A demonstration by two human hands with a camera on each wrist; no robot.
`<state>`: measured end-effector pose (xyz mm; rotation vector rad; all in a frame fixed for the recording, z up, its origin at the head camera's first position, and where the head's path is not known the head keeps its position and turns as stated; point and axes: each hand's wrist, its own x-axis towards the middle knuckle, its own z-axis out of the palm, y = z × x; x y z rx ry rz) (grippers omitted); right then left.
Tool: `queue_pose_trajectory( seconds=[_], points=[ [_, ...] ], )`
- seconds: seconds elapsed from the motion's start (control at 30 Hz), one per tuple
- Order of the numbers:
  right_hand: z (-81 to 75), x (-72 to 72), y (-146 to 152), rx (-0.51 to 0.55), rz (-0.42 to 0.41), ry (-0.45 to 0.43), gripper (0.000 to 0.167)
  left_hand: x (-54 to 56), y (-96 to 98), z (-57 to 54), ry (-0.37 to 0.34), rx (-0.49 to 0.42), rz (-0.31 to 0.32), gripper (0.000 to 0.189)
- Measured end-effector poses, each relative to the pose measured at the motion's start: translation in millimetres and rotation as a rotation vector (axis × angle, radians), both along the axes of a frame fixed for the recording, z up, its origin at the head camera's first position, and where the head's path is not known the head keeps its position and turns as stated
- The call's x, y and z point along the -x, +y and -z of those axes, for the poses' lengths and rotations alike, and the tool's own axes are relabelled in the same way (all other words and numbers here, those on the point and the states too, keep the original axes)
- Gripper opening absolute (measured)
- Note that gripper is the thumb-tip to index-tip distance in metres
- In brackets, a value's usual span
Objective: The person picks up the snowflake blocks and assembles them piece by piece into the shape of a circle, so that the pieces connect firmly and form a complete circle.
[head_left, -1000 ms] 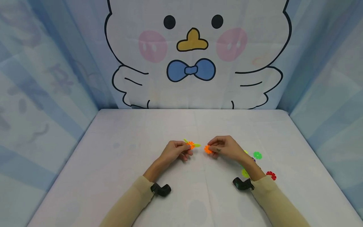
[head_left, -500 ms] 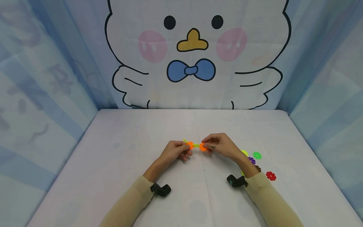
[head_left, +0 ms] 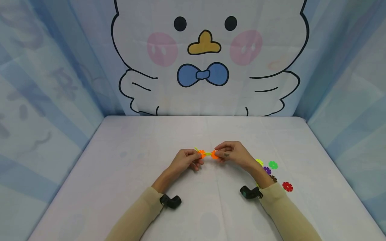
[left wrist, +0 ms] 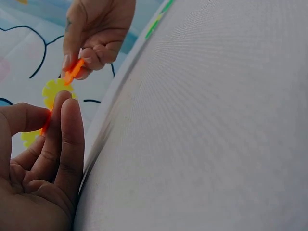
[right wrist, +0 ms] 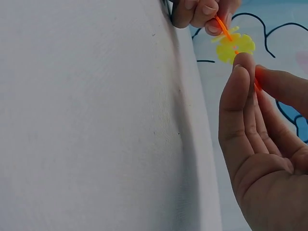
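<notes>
In the head view my left hand [head_left: 187,160] pinches an orange notched plastic disc [head_left: 202,153] between thumb and fingers. Two yellow discs are joined to it; the left wrist view shows one yellow disc [left wrist: 54,89] beyond the fingertips, another behind them. My right hand [head_left: 235,155] pinches a second orange disc [head_left: 213,155], which meets the right edge of the yellow disc [right wrist: 239,46]. Whether their slots interlock, I cannot tell. Both hands are raised over the white table [head_left: 169,217], and fingers cover part of each orange disc.
Loose discs lie on the table beside my right forearm: green [head_left: 273,165], yellow [head_left: 259,162], purple [head_left: 267,170], brown [head_left: 273,178] and red [head_left: 287,186]. The forearm partly hides some of them. A printed curtain [head_left: 205,97] hangs behind the table.
My right hand has come leftward with its orange disc, closing the gap to the yellow disc. The left hand stays almost still. More of the loose discs show beside the right forearm.
</notes>
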<state>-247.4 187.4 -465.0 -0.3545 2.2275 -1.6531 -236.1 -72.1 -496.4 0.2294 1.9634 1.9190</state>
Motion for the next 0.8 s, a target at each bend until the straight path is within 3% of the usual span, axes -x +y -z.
queue_pose_trajectory(
  seconds=[0.37, 0.8],
  points=[
    [1.8, -0.5, 0.4, 0.038, 0.026, -0.042, 0.032, 0.0, 0.2, 0.0, 0.012, 0.0, -0.003, 0.022],
    [3.5, -1.5, -0.6, 0.019, 0.016, 0.018, 0.032, 0.2, 0.8, 0.9, 0.027, -0.003, 0.0, 0.022]
  ],
)
